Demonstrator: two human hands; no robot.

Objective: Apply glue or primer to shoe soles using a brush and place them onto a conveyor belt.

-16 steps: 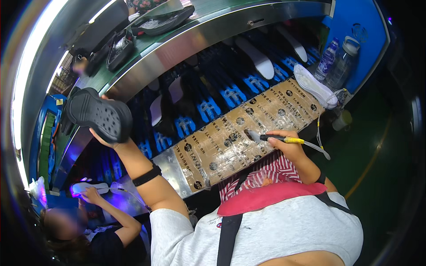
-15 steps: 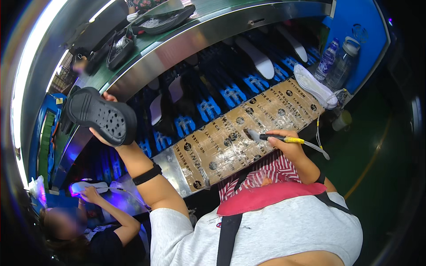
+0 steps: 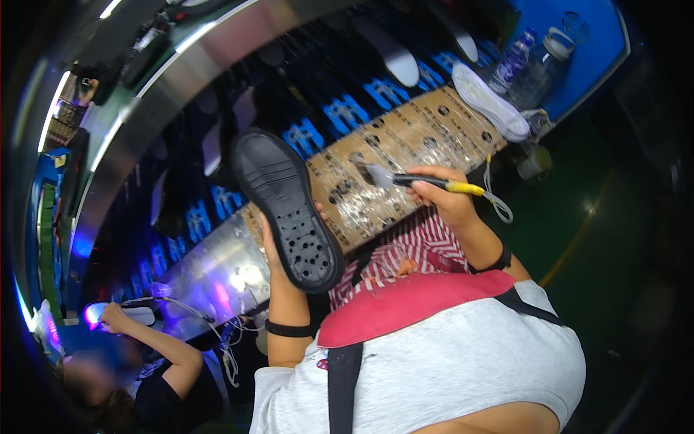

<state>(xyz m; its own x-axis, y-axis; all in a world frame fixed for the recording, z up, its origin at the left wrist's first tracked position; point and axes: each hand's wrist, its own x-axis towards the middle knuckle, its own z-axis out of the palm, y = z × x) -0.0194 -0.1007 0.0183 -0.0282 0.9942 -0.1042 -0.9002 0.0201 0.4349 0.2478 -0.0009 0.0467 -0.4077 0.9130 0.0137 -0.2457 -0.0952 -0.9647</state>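
My left hand (image 3: 270,239) is closed around a black shoe sole (image 3: 278,189), with the thumb along one long edge and fingertips showing at the other. The sole tilts up in front of me, its smooth end far and its end with several round holes near my chest. To the right, my right hand (image 3: 442,192) grips a brush (image 3: 408,179) by its black and yellow handle. Its pale, flat bristles point left above the taped cardboard (image 3: 394,206), apart from the sole. A thin clear tube (image 3: 499,206) trails from the handle.
A white sole (image 3: 488,101) lies at the cardboard's far right end, beside two plastic bottles (image 3: 515,61). Beyond are blue-holder racks (image 3: 347,112) bearing soles. At lower left a co-worker's hand (image 3: 113,318) touches another sole under purple light, next to a metal plate (image 3: 231,271).
My left hand has brought the black sole from above the far-left bench edge rightward and nearer to me. The right hand still holds the brush over the cardboard. The view has shifted.
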